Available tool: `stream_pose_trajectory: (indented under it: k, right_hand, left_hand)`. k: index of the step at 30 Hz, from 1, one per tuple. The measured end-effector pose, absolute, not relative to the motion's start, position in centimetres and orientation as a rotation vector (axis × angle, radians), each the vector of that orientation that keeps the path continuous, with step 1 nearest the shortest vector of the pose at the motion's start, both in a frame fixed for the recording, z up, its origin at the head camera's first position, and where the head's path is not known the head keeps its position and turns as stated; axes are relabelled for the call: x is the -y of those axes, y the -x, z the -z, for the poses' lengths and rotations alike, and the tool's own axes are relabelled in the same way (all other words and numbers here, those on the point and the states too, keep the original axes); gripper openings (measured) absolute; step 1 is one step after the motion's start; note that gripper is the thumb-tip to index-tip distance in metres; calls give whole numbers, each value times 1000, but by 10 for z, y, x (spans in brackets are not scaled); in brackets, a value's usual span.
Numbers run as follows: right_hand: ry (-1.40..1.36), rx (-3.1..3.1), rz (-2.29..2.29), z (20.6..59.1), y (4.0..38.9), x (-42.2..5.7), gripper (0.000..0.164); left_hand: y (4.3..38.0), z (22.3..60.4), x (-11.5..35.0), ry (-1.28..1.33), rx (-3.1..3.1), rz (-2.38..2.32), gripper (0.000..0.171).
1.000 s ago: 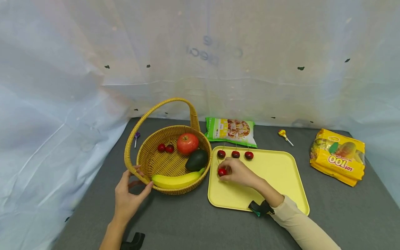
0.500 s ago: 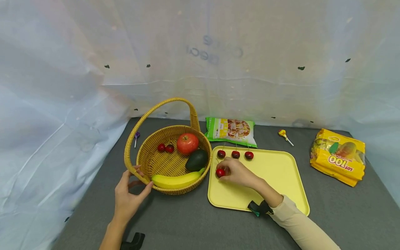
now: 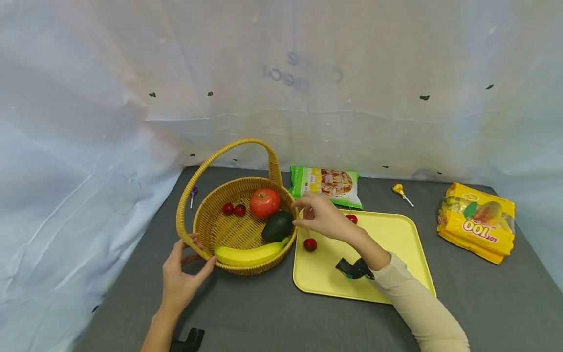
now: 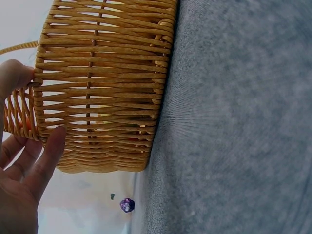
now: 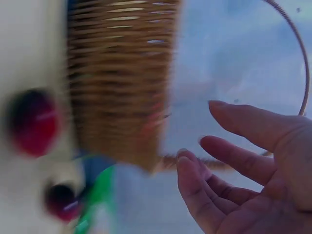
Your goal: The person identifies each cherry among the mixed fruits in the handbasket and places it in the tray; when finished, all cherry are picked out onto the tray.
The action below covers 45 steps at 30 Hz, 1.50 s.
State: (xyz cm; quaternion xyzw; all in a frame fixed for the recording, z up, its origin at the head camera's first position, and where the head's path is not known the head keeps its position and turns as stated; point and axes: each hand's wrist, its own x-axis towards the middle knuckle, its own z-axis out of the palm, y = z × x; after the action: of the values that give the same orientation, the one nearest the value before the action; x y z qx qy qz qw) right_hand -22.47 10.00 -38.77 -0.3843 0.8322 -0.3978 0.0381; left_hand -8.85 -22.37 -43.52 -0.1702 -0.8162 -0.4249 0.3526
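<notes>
My left hand (image 3: 182, 276) holds the near-left rim of a yellow wicker basket (image 3: 206, 225), beside the foot of its tall handle. In the left wrist view, its thumb and fingers lie on either side of the rim. Inside the basket are two cherries (image 3: 233, 209), a red pomegranate-like fruit (image 3: 265, 203), a dark green avocado (image 3: 278, 226) and a banana (image 3: 250, 254). My right hand (image 3: 323, 215) hovers by the basket's right rim, fingers apart and holding nothing. Below it, one cherry (image 3: 310, 245) rests on a yellow tray (image 3: 378, 264); another cherry (image 3: 352, 218) shows partly behind the wrist.
Behind the tray lies a green snack bag (image 3: 336, 183). Toward the right are a yellow lollipop (image 3: 399, 188) and a yellow candy bag (image 3: 475, 220). A purple lollipop (image 3: 193, 192) lies left of the basket. A whitish sheet (image 3: 281, 98) hangs at the table's back edge.
My right hand has let go of the cherry, leaving it on the tray's left side, and moved up and left to the basket rim. The left hand stays put.
</notes>
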Motion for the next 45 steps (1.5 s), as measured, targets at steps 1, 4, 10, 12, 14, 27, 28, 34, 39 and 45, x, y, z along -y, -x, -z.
stream_pose_trajectory:
  k: [1, 4, 10, 12, 14, 27, 28, 34, 39, 45]
  right_hand:
    - [1199, -2534, 1226, 381, 227, -92, 31]
    - [1241, -2448, 1224, 365, 236, -62, 32]
    - [1336, -2287, 1042, 355, 259, 6, 37]
    - [1346, -2273, 939, 358, 265, 25, 40]
    - [1325, -2251, 857, 361, 269, 42, 44]
    - [1162, -2189, 514, 383, 274, 82, 50]
    - [1162, -2186, 479, 384, 272, 83, 48]
    - [1131, -2088, 437, 390, 267, 80, 30]
    - [1142, -1992, 428, 393, 266, 76, 24]
    - [1131, -1935, 434, 394, 267, 70, 22]
  left_hand:
    - [89, 435, 224, 444, 2109, 1098, 72]
    - [89, 434, 224, 453, 2107, 1097, 72]
    - [88, 433, 224, 447, 2109, 1101, 72]
    - [87, 434, 224, 441, 2115, 1101, 72]
    - [87, 435, 224, 436, 2120, 1102, 72]
    - [91, 439, 224, 466, 2102, 1113, 74]
    - [92, 443, 226, 467, 2101, 1111, 75]
    - [99, 466, 240, 440, 2116, 1114, 78]
    - [98, 466, 241, 429, 2129, 1109, 78]
    - [91, 444, 228, 448, 2104, 1103, 74]
